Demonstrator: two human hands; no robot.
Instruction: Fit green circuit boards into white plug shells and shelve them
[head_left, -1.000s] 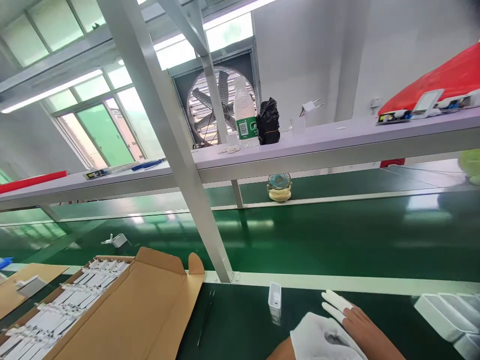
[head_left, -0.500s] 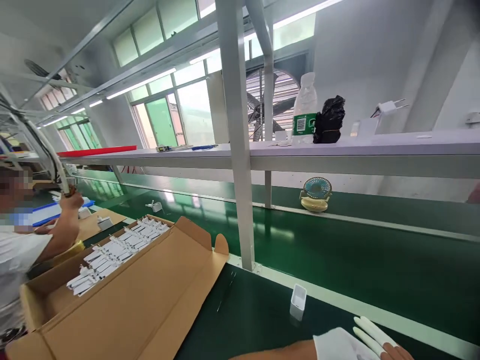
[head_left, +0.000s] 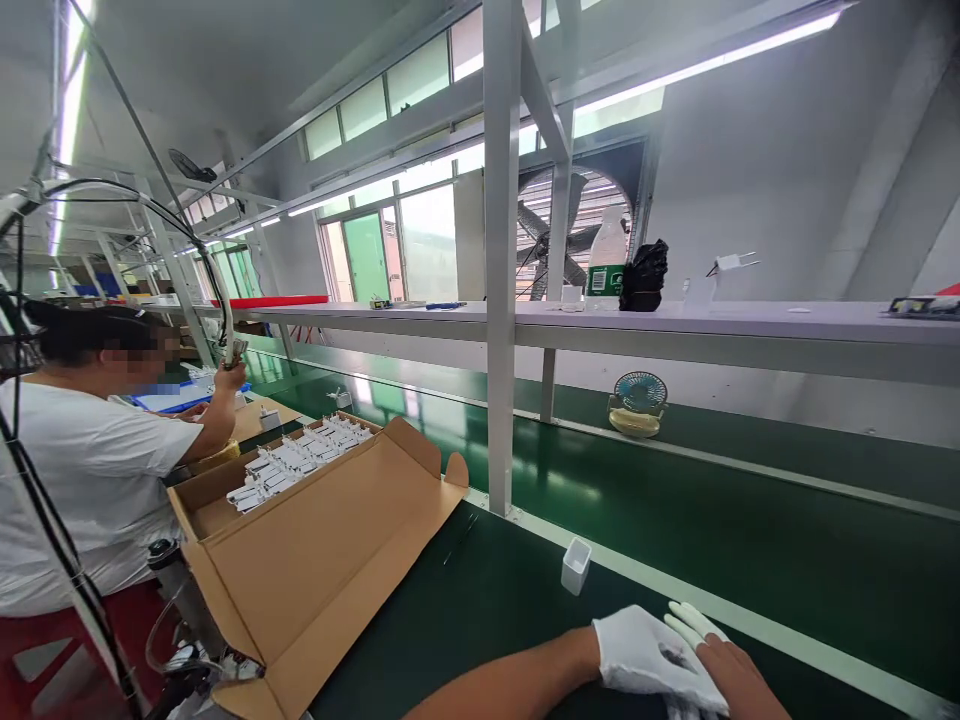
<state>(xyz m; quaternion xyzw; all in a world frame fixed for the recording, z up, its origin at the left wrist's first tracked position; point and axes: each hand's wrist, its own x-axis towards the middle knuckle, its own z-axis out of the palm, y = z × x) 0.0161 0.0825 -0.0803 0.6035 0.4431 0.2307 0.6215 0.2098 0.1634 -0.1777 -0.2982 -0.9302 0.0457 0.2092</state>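
My left hand (head_left: 649,655), in a white glove, is at the lower right over the dark green table. Its fingers curl down against my right hand (head_left: 731,665), and a clear, crinkled bit shows below them; what they grip I cannot make out. My right hand is bare apart from pale finger cots, and its covered fingers stretch out towards the upper left. The left glove hides part of its palm. Just beyond the hands, a small white open box (head_left: 576,566) stands on the table.
A long cardboard box (head_left: 337,540) with its flap out holds rows of white parts (head_left: 300,460) at left. A co-worker (head_left: 97,460) sits beyond it. A post (head_left: 501,260) carries a shelf with a bottle (head_left: 606,265). A small fan (head_left: 639,400) stands behind.
The view has swung left and back, so more of the co-worker shows. Both my hands are now in sight together, with the gloved one against the other.
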